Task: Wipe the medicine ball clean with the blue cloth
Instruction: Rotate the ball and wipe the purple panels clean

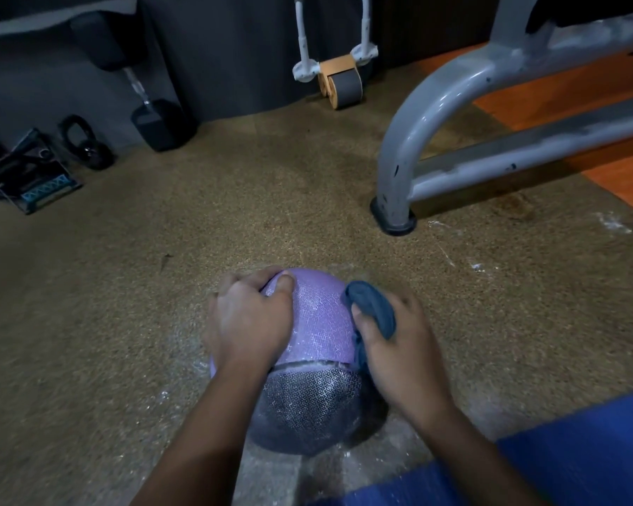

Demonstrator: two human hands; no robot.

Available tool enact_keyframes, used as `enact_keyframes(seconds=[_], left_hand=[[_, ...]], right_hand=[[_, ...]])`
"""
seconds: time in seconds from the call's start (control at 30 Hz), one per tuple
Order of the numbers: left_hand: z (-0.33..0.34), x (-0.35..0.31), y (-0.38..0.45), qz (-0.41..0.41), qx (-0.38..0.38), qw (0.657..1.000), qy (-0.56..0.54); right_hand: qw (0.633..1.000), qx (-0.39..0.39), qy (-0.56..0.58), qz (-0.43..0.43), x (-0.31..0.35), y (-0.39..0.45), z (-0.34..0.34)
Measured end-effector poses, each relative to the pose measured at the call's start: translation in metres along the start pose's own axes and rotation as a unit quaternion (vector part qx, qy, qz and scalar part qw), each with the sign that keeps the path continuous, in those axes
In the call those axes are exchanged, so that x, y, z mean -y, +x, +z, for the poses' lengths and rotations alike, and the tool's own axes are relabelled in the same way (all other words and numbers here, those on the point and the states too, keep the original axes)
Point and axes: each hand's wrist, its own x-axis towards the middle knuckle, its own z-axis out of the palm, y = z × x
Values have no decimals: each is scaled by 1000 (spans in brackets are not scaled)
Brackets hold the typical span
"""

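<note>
A textured medicine ball (317,323), purple on its far half and dark grey on its near half, rests on the speckled brown floor in the lower middle of the head view. My left hand (251,321) lies over the ball's upper left side, fingers curled over the top, holding it. My right hand (399,348) presses a bunched blue cloth (371,306) against the ball's right side, with the thumb on the cloth. Part of the cloth hangs down between my right hand and the ball.
A grey metal bench frame (402,147) stands on the floor at the right, its foot just beyond the ball. An ab roller (340,82), a dumbbell (150,115) and a small kettlebell (88,144) sit by the dark back wall. A blue mat (581,447) lies at the lower right.
</note>
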Motion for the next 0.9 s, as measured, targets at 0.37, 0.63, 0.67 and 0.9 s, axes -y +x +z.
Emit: enact_keyframes(seconds=[0.37,0.63,0.67,0.9], left_hand=[[-1,8,-2,25,-7,999,23],[-1,2,-2,18,-2,1000,23],[-1,2,-1,21,1,1000,21],[-2,4,-4,15,-11,1000,10]], right_hand=[[998,63,-31,5,28,42,10],[992,9,-88,-88,23,-25,-1],[987,12,-103,-120,28,-33,1],[997,48,-45,-46,27,35,13]])
